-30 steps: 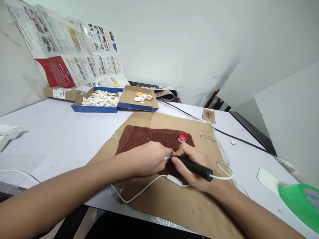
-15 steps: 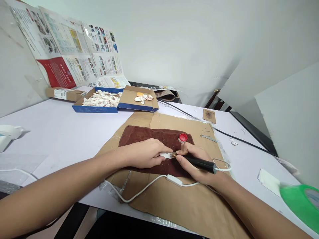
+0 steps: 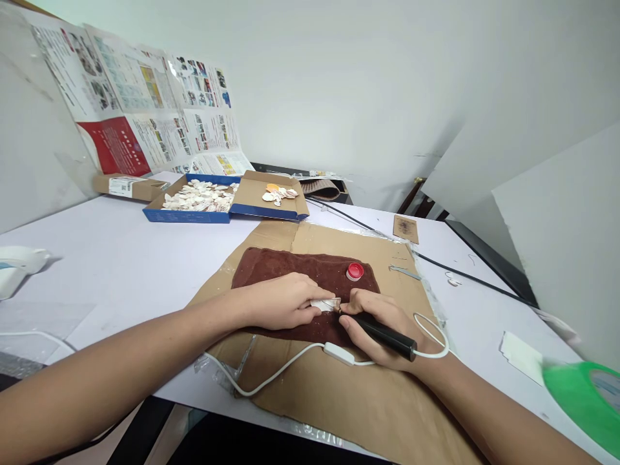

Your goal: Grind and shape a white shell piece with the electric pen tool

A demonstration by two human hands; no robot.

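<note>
On the dark brown cloth (image 3: 290, 261), my left hand (image 3: 283, 302) pinches a small, flat, whitish shell-like piece (image 3: 324, 303) between thumb and fingers. The piece's right end looks brownish. My right hand (image 3: 378, 320) is closed around the black handle of a corded pen-shaped tool (image 3: 387, 336), pointing left with its tip at the piece's right end. Whether tip and piece touch, I cannot tell. A small round red-and-white container (image 3: 355, 271) sits on the cloth just beyond my right hand.
Cardboard (image 3: 310, 387) lies beneath the cloth. A white cord with an inline switch (image 3: 339, 352) crosses it in front of my hands. Grey tweezers (image 3: 405, 272) lie at right. Behind stands an open blue box (image 3: 186, 216) of white shells. Green tape (image 3: 576, 394) is at far right.
My right hand has swung the tool's handle slightly down and toward me. More of the white piece's right end shows, and the cord loop behind the handle is larger. My left hand keeps its hold.
</note>
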